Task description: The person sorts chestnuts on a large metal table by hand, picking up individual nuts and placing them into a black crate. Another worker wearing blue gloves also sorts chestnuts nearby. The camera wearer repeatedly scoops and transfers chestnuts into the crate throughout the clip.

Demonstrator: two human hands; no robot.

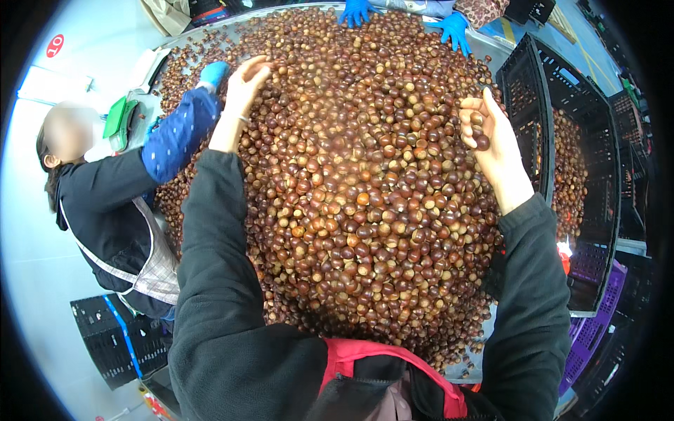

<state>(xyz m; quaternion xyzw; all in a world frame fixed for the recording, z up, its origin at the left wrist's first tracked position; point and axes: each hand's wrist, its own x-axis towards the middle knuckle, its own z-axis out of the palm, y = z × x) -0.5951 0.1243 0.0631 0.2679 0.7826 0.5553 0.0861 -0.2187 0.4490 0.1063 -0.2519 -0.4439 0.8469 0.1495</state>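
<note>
A wide heap of glossy brown chestnuts point(365, 203) covers the table. My right hand point(495, 137) is raised over the heap's right side, palm turned inward, its curled fingers around a few chestnuts point(481, 142). Over the upper left part of the heap is my left hand point(242, 91), bent at the wrist with its fingers slightly curved and apart. No chestnut shows in it, though its palm side is partly hidden.
Right of the heap stands a black plastic crate point(586, 182) holding chestnuts, with a purple crate point(597, 323) below. A co-worker point(105, 203) reaches in from the left beside a green tray point(121, 123). Another person's blue-gloved hands point(453, 29) rest at the far edge.
</note>
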